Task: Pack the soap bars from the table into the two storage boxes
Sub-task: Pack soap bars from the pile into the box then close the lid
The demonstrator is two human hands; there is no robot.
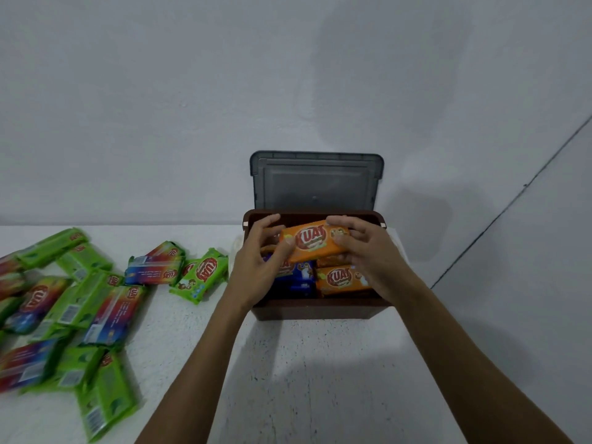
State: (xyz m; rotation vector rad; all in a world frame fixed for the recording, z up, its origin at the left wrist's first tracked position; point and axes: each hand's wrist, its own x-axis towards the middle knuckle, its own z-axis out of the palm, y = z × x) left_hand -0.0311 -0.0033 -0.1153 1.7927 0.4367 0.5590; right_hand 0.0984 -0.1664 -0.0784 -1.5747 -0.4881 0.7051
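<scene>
A brown storage box (315, 309) stands on the white table against the wall. Over its opening I hold an orange soap bar (315, 241) between both hands: my left hand (259, 261) grips its left end and my right hand (368, 254) grips its right end. Below it, inside the box, lie a blue soap bar (296, 277) and another orange soap bar (341, 278). A pile of green and rainbow-wrapped soap bars (80, 306) is spread over the table's left side, and one green bar (201, 275) lies nearest the box.
A grey lid (315, 181) leans upright against the wall behind the box. The table's (320, 379) right edge runs just past the box. Something pale shows at the box's left wall, partly hidden.
</scene>
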